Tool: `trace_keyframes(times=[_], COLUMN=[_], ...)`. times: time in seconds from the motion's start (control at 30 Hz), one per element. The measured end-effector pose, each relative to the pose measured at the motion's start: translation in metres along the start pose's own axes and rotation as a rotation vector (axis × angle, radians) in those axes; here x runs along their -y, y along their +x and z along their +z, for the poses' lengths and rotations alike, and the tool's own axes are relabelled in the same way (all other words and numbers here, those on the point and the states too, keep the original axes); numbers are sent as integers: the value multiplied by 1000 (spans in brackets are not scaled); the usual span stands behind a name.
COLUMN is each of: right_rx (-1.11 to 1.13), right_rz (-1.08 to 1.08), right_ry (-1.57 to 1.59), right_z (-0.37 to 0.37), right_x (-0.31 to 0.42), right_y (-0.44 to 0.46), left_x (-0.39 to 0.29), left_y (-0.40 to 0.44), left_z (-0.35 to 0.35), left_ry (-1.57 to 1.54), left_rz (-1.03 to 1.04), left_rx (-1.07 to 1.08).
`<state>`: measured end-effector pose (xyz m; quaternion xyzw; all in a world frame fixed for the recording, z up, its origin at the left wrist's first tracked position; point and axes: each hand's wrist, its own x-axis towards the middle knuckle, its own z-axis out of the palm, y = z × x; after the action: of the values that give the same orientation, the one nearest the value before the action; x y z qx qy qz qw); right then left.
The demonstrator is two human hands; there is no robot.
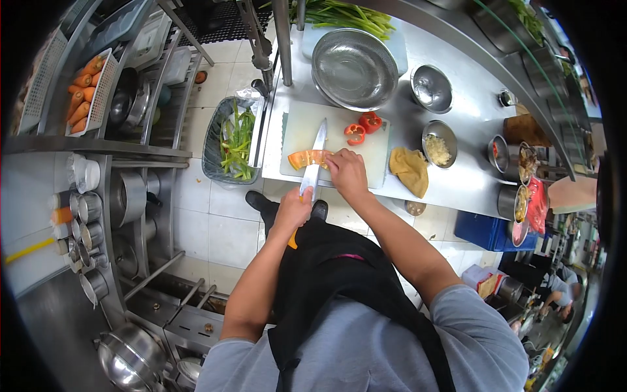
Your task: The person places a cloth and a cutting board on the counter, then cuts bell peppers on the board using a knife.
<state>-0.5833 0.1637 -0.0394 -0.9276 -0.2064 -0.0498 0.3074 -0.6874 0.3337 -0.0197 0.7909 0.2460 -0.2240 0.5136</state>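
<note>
My left hand (294, 210) is wrapped round the yellow handle of a kitchen knife (320, 138), whose blade points away from me across the white cutting board (303, 124). Under the blade lies an opened-out piece of red bell pepper (302, 159), its orange-red inner side up. The bent fingers of my right hand (348, 172) grip the right end of that piece, close beside the blade. Farther back on the board sit two cut red bell peppers (370, 122), their hollow insides partly showing. Right of the board is a crumpled tan cloth (409, 171).
A large steel colander (354, 68) stands behind the board, near green stalks (353, 14). To the right are a steel bowl (432, 89) and a bowl of chopped pale food (437, 149). A lined bin (236, 140) with green trimmings stands left of the table.
</note>
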Motion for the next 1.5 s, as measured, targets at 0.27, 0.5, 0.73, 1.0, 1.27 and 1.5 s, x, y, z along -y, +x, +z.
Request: trace_keyframes(times=[0.27,0.5,0.73,1.0,1.27,1.5], right_rx=[-35,-28,-43,-20,-32,3], right_rz=[-1,26,42,37,-52,-24], right_ry=[-4,19,54,93,-2,-44], right_z=[5,5,2,-6,-19,-13], right_x=[-2,-2,-1,-6,-5,-12], right_y=[-3,-4,-3,-8,1,0], left_x=[-5,-11,3,5,-12,-8], left_y=[-3,-7,-5,0,-8,-6], left_z=[1,1,13,13,3,4], left_ry=[-45,16,88,119,36,-3], left_rz=[2,-55,-17,12,-51,-8], left_rx=[31,39,-13,-34,23,35])
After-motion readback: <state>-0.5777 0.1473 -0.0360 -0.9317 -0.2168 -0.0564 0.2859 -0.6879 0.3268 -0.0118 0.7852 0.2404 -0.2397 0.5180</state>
